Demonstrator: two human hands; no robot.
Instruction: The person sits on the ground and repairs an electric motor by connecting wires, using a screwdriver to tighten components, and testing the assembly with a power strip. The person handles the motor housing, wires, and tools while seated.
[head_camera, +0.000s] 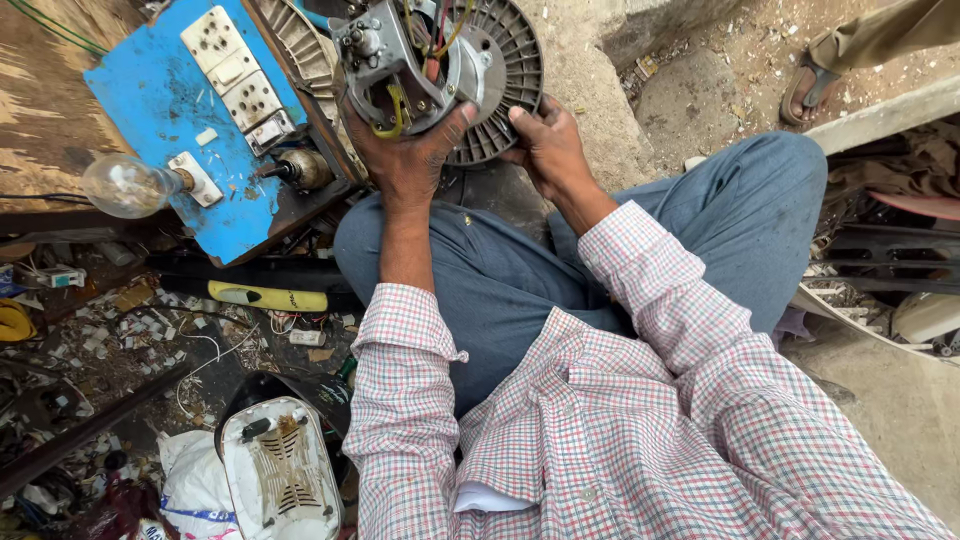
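Checked sleeves lead to both hands' grip (470, 140) around fan motor (440, 70).

This is a rough, informal electrical repair workshop set on bare ground. A blue test board (170, 110) carries sockets, switches and a clear bulb (125, 185) at its lower left edge. Below the board, wire offcuts and scraps (130, 340) litter the dirt, with a yellow-handled tool (265, 297) and an opened white appliance casing (280, 470).
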